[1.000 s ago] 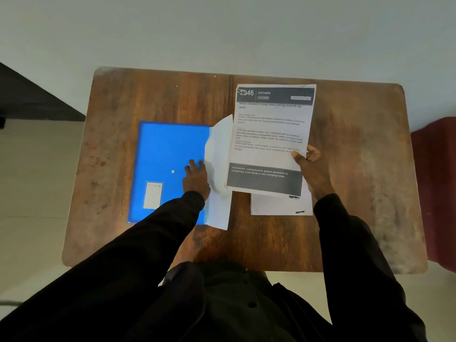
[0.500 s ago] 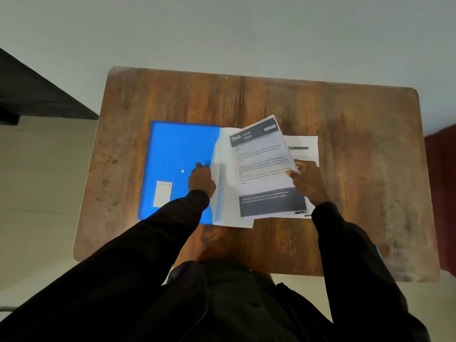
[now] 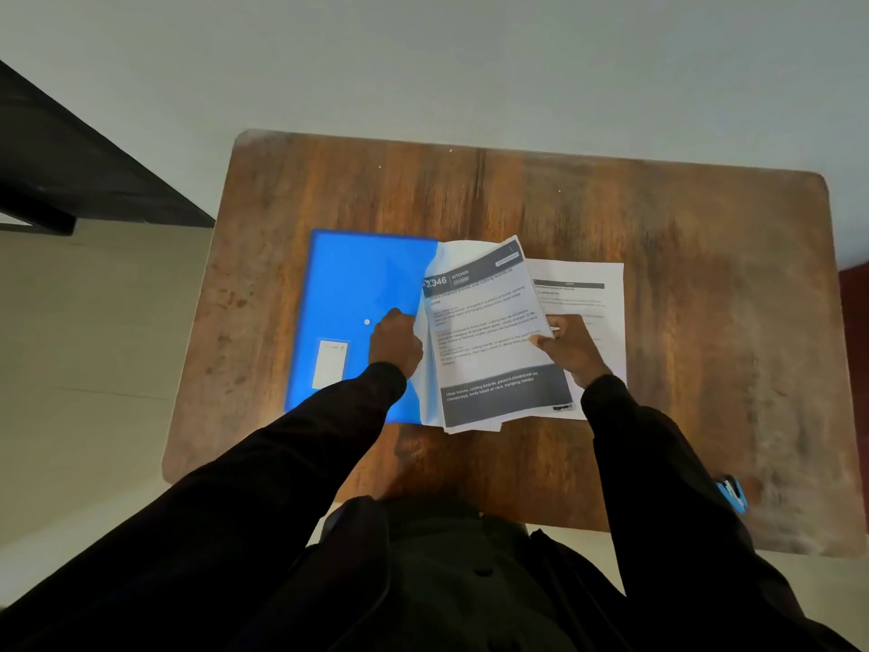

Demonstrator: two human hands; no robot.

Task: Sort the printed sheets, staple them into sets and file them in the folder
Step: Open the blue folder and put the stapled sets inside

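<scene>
Left grip (image 3: 395, 343) curled, knuckles up — right grip (image 3: 571, 348) in a pinch (thumb on top)

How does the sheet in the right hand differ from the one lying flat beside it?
The held sheet sits tilted, pinched by the right hand; the flat sheet lies square on the table. The held sheet has broad dark bands top and bottom; the flat sheet shows only a thin dark bar. Both are white printed paper.

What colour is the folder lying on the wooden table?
The flat plastic folder is bright blue, best seen in the head view.
</scene>
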